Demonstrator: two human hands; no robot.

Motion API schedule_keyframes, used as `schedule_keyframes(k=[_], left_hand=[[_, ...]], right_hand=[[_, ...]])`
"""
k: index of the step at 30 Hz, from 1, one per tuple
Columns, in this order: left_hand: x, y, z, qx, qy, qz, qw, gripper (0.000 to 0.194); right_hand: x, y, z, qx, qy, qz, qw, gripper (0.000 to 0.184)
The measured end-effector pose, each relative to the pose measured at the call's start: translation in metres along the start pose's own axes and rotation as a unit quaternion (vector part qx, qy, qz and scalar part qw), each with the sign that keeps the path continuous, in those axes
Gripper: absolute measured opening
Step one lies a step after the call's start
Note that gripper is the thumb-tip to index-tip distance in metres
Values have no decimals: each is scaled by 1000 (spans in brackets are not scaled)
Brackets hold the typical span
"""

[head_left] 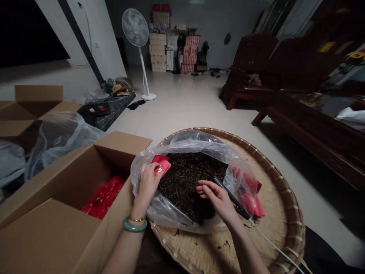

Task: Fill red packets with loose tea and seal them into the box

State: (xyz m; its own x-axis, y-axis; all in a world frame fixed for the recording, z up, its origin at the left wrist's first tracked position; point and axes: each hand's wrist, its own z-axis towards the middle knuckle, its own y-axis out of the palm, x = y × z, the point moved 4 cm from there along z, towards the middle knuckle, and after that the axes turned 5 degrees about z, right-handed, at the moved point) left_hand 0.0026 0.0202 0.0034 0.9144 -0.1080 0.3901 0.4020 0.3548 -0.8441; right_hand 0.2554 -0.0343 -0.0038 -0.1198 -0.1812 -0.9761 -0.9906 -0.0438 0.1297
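Note:
My left hand (148, 182) grips a small red packet (162, 165) with gold print, at the left side of a clear plastic bag (173, 217). The bag stands wide open, full of dark, thin, twisted dried leaves (188, 179) that look like loose tea. Over the leaves is my right hand (215, 196), its fingers curled together toward the thumb; what they hold, if anything, is hidden. Beside it lies a slim black tool (234, 199) with a white cord, across the bag's right edge. More red packets (252, 194) lie at the right, partly under the plastic.
A round woven bamboo tray (273, 228) carries the bag and some scattered leaves. At the left, an open cardboard box (114, 205) holds several red packets (104, 196). Farther off are a white standing fan (135, 28), stacked cartons (158, 49) and dark wooden furniture (285, 110).

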Motion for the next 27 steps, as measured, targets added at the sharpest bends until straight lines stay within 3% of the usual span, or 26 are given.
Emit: schedule_keyframes(k=[5,15,20,23,25,27], left_hand=[[3,1,0,3,22,54,998,33],[19,-2,1,-141,94,201,965,36],[4,-1,5,-94,136,133,977,48],[-7,2,10,-83,119,126,981,55],[-11,5,14,-90,99,140,981,60],[-11,7,16,-100,85,155,979,62]], right_hand=[[0,-1,-2,7,-15,-9,1000,46],[4,0,-3,1,-40,-50,998,38],[0,4,-5,-4,-89,-149,985,26],[-9,-5,-11,53,-171,-264,948,23],[-11,-18,-16,115,-220,-356,901,27],[-7,-33,-20,161,-227,-445,852,43]])
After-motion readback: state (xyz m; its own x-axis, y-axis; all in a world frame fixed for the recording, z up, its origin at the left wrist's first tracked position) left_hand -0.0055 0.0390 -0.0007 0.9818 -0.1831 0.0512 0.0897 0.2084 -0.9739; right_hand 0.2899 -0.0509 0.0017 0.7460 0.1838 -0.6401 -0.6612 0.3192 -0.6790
